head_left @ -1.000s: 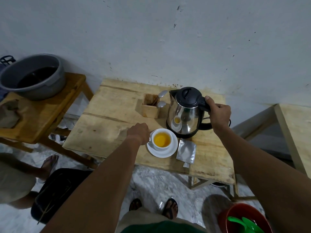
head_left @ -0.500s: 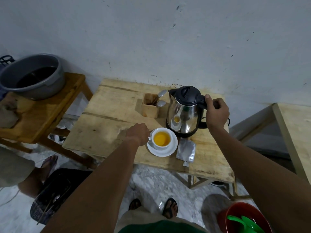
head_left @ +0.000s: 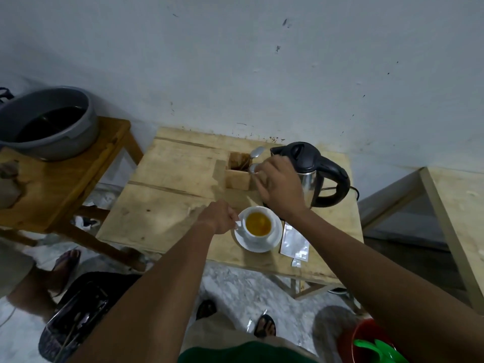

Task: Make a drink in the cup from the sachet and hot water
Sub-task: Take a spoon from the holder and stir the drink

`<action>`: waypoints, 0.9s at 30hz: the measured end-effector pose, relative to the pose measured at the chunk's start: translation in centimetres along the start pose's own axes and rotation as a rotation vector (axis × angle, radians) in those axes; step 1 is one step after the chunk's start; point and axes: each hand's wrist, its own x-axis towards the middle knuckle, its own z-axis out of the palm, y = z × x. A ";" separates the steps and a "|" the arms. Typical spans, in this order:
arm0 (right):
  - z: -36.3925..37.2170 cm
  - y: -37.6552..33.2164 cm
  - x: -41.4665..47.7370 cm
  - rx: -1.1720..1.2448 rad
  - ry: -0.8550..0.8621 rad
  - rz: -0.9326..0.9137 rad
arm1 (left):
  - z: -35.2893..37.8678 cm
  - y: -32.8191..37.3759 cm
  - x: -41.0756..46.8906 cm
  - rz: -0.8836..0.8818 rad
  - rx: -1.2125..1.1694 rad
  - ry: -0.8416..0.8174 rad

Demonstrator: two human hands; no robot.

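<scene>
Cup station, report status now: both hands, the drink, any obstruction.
Left hand closed on the cup handle. Right hand at the spoons in the wooden holder, grip unclear. Cup holds yellow liquid; sachet lies beside the saucer. Nothing obstructing.

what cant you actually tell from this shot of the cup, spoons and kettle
All in the head view:
- Whether the right hand has gripped a spoon: its fingers cover the spot.
- The kettle front and water level: hidden by that hand and the closed lid.
- The cup handle: wrapped by the left hand.
- Print on the sachet: too small.
- Contents of the wooden box: too dark.
</scene>
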 end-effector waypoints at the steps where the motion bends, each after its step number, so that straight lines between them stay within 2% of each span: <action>1: 0.7 -0.3 0.3 0.003 -0.071 0.017 | 0.0 -0.5 0.2 0.012 -0.054 -0.013; 8: 4.8 -0.9 3.6 -0.398 -0.624 0.164 | -0.5 -2.5 2.2 0.104 -0.126 -0.142; 14: 6.2 -0.6 5.9 -0.628 -0.818 0.187 | -1.2 -2.6 4.3 0.151 -0.125 -0.284; 22: 6.9 -0.5 6.2 -0.577 -0.760 0.142 | -2.0 -2.6 6.5 0.254 -0.049 -0.398; 27: 6.9 -0.9 5.5 -0.447 -0.528 0.303 | -2.0 -2.4 6.9 0.284 0.026 -0.423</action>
